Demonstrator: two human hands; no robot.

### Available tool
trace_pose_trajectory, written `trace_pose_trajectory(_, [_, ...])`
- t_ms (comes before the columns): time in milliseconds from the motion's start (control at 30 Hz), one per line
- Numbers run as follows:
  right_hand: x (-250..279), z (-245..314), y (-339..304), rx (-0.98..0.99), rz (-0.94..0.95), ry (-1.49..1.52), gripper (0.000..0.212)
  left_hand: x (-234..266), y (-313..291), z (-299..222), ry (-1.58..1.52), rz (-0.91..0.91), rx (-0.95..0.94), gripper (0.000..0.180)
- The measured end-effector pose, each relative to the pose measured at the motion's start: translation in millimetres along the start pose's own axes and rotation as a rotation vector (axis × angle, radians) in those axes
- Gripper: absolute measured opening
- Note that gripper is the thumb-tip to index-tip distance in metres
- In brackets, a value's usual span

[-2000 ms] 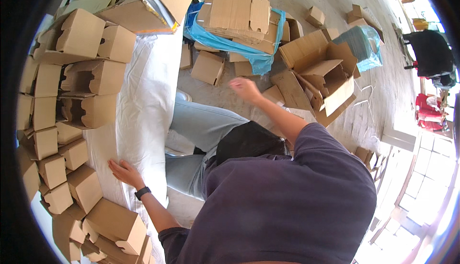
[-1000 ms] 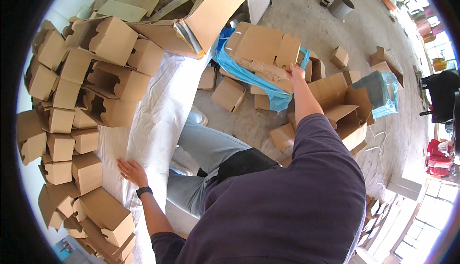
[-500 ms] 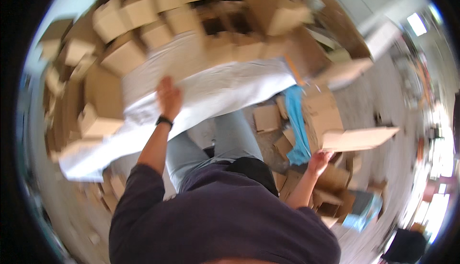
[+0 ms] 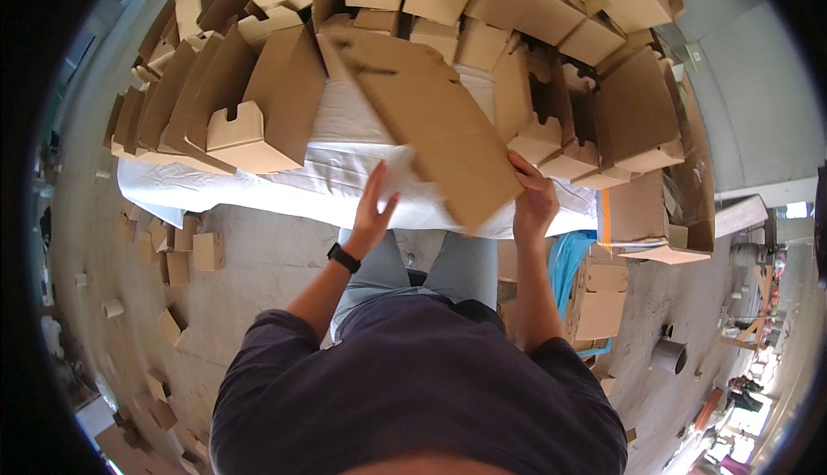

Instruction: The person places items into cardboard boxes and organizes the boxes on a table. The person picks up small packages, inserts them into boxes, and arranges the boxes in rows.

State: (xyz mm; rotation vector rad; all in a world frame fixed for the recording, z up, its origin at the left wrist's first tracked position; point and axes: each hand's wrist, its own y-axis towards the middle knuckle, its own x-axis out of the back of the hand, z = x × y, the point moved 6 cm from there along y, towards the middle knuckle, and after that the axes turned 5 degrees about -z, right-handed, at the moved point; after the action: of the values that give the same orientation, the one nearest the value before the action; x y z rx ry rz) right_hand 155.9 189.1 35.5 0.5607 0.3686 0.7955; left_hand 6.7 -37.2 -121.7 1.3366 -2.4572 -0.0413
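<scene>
A flat brown cardboard box blank (image 4: 431,122) slants over the white-covered table (image 4: 258,184). My right hand (image 4: 534,199) grips its lower right edge. My left hand (image 4: 375,208), a black watch on its wrist, reaches up to the blank's lower left edge with fingers spread, touching or just under it. Folded cardboard boxes (image 4: 250,122) stand on the table to the left of the blank, and many more are stacked behind and to the right (image 4: 620,113).
Small folded boxes (image 4: 207,251) lie scattered on the concrete floor to the left. On the right stand flat cardboard stacks (image 4: 633,212) and blue plastic sheeting (image 4: 564,264). A metal bucket (image 4: 668,356) sits on the floor lower right.
I have turned from the floor pile on the right to face the table. My right hand has brought a flat cardboard blank over the table, and my left hand has come up to it.
</scene>
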Motion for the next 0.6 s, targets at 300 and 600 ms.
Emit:
trace_pose_trajectory(300, [-17.4,-153.9,-14.1,-0.358,0.164,-0.332,0.026,69.6,35.2,16.5,-0.838,-0.279,0.45,0.059])
trace_pose_trajectory(600, [-6.9,-161.1,-27.4,-0.509,0.092,-0.184,0.029,67.5,30.9,24.8,-0.817,-0.27,0.498,0.053])
